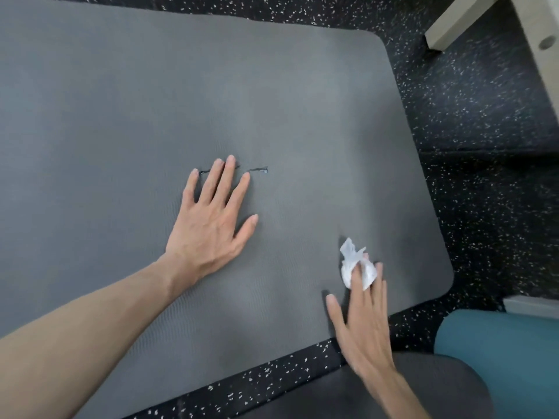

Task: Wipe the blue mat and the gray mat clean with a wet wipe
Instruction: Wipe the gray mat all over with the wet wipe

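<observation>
Floor: where the mats leave it bare, a black rubber floor (472,122) flecked with white shows along the 3 o'clock side and the 6 o'clock edge.
Gray mat: the gray mat (211,95) lies flat on the floor and fills most of the view from 9 o'clock to past centre, its rounded corners at 1 and 4 o'clock; a small dark tear or scuff (257,169) marks it just past the middle (which of the two it is cannot be told).
Blue mat: the blue mat (514,352) shows as a teal rounded shape at 4 to 5 o'clock, apart from the gray one, a strip of floor between them.
Wooden furniture: pale wooden furniture (538,40) stands at 1 o'clock on the floor.
Left hand: the left hand (211,228) rests palm down on the gray mat near centre, fingers straight and spread, holding nothing; its fingertips reach the dark mark.
Right hand: the right hand (363,322) lies at 5 o'clock, fingers stretched out flat, pressing the wipe onto the mat.
Wet wipe: the crumpled white wet wipe (352,261) sits on the gray mat under the right fingertips, near the mat's 4 o'clock corner.
</observation>
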